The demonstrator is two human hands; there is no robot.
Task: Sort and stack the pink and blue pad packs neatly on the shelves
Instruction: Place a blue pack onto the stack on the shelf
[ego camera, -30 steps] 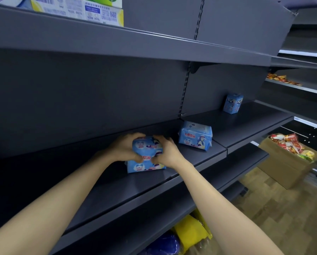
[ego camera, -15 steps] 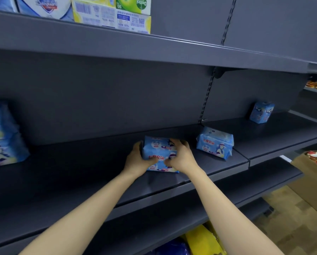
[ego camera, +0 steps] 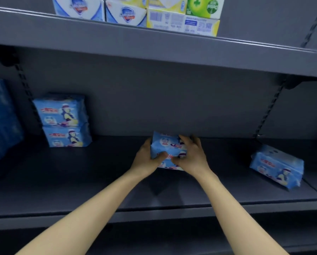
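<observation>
Both hands hold one blue pad pack (ego camera: 166, 146) just above the dark grey shelf (ego camera: 98, 181), near its middle. My left hand (ego camera: 147, 157) grips its left side with the thumb on the front. My right hand (ego camera: 190, 155) grips its right side, fingers curled over the top. A stack of two blue pad packs (ego camera: 63, 120) stands at the shelf's left, against the back panel. Another blue pad pack (ego camera: 277, 166) lies alone at the right end of the shelf.
The upper shelf (ego camera: 154, 43) carries soap boxes (ego camera: 135, 11) in white, yellow and green. A dark blue bulk of packs (ego camera: 1, 118) fills the far left edge. Slotted uprights (ego camera: 269, 109) divide the back panel.
The view has swung left, so the two-pack stack on the left has come into sight. Both hands have carried the held pack leftwards along the shelf, away from the lone pack.
</observation>
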